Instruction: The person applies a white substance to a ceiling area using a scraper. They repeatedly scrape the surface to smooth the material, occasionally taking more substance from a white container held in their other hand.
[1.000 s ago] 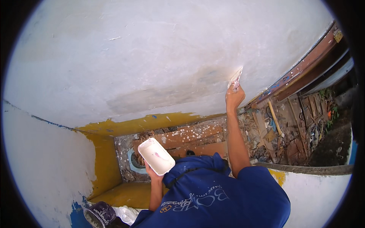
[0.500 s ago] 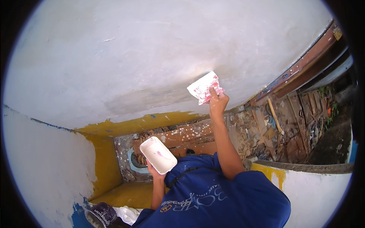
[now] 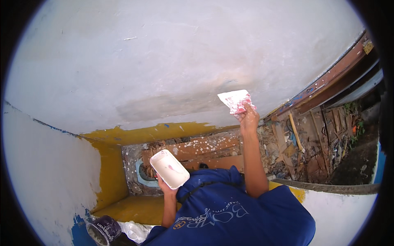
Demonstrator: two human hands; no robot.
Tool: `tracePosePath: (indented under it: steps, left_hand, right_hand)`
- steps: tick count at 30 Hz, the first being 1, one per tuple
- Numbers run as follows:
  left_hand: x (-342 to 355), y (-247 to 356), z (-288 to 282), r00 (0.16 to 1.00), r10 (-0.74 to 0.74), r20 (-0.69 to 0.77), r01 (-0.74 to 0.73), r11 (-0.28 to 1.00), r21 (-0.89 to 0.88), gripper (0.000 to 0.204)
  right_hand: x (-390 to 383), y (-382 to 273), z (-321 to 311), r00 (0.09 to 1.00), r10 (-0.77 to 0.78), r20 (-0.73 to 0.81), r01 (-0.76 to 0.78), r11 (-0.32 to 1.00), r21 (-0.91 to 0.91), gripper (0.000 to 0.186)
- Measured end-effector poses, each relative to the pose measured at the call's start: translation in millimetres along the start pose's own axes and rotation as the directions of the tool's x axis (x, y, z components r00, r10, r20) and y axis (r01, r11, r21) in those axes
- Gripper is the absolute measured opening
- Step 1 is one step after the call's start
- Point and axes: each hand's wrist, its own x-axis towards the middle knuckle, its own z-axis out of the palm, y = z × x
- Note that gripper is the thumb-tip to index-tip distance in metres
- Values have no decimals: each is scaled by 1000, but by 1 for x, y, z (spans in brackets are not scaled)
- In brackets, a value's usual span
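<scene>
My right hand [image 3: 248, 121] is closed on a flat red putty spreader [image 3: 237, 101] smeared with white paste. Its blade is at or just off the greyish-white wall [image 3: 156, 57]; I cannot tell whether they touch. A damp-looking grey patch [image 3: 164, 105] marks the wall to its left. Low at my waist, my left hand [image 3: 166, 188] grips a white rectangular plastic tub [image 3: 170, 169] by its side and underside, most of the fingers hidden beneath. A thin coat of white paste with a pinkish streak shows inside the tub.
Yellow paint [image 3: 111, 172] covers the lower walls at the left corner. A dark bucket [image 3: 104, 229] and a white plastic bag [image 3: 135, 231] sit at lower left. Paint-spotted boards [image 3: 184, 149], a pale blue basin-like thing [image 3: 144, 180] and debris [image 3: 283, 143] lie below. A low wall [image 3: 336, 211] stands right.
My right hand has moved right and slightly down with the putty spreader, which has turned a little. My left hand and the tub stay nearly in place.
</scene>
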Motion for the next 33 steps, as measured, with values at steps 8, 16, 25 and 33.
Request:
tracePosePath:
  steps: [8,16,25,33]
  left_hand:
    - [4,-2,-6,999,-44,-2,44,997,-62,55]
    - [1,0,16,996,-61,-67,57,996,-63,52]
    - [4,-2,19,998,-57,-3,57,998,-40,52]
    - [4,1,-4,999,-33,-25,32,999,-42,54]
  right_hand:
    - [28,-36,70,986,-155,69,166,965,-205,21]
    - [-30,-122,59,947,-296,123,292,955,56,18]
    - [32,24,-40,981,-177,-80,151,953,-261,15]
    - [33,-12,33,975,-205,82,218,950,-222,16]
